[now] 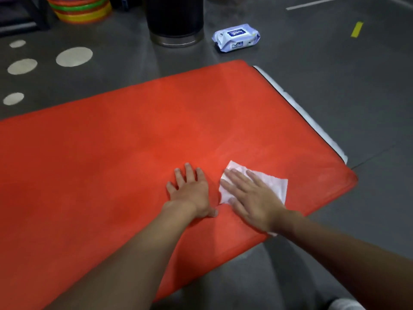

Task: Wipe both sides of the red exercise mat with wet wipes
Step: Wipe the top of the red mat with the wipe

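Observation:
The red exercise mat (138, 139) lies flat on the grey floor and fills most of the view. A white wet wipe (270, 183) is spread on the mat near its right end. My right hand (252, 195) presses flat on the wipe with straight fingers. Just to its left, my left hand (192, 191) rests flat on the bare mat, fingers spread. A white and blue pack of wet wipes (237, 38) lies on the floor beyond the mat's far corner.
A white strip (310, 117) runs along the mat's right short edge. A black cylindrical bin (175, 19) stands on the floor at the back. Stacked coloured rings (80, 8) sit at the back left. Pale round floor dots (73, 56) lie left.

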{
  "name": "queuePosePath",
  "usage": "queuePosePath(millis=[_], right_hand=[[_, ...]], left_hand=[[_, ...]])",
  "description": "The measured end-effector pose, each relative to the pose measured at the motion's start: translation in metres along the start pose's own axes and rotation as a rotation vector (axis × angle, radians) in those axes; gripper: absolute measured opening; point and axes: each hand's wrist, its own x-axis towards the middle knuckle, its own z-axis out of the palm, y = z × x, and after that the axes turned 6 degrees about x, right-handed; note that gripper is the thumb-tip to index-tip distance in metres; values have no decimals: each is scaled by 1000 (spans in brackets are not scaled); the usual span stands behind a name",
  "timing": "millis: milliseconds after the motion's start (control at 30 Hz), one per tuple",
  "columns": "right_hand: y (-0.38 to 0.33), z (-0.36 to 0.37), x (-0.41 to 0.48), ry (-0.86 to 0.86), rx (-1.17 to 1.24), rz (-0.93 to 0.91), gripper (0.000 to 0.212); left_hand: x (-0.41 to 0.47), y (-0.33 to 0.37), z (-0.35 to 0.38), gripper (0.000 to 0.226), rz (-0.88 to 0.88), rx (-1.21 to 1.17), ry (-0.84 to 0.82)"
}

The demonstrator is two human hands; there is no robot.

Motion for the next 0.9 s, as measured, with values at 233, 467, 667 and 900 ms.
queuePosePath(millis=[233,467,667,900], right_hand=[[-50,15,-18,92,18,303,67],[-21,7,-29,152,56,504,69],[-56,18,-42,15,-71,-52,61],[-91,28,-28,79,15,226,67]], left_hand=[[-1,-14,2,118,69,3,14],[-10,-31,7,119,-46,-6,7],[-11,-46,5,116,-15,-5,36],[-16,-60,15,118,-86,-45,102]])
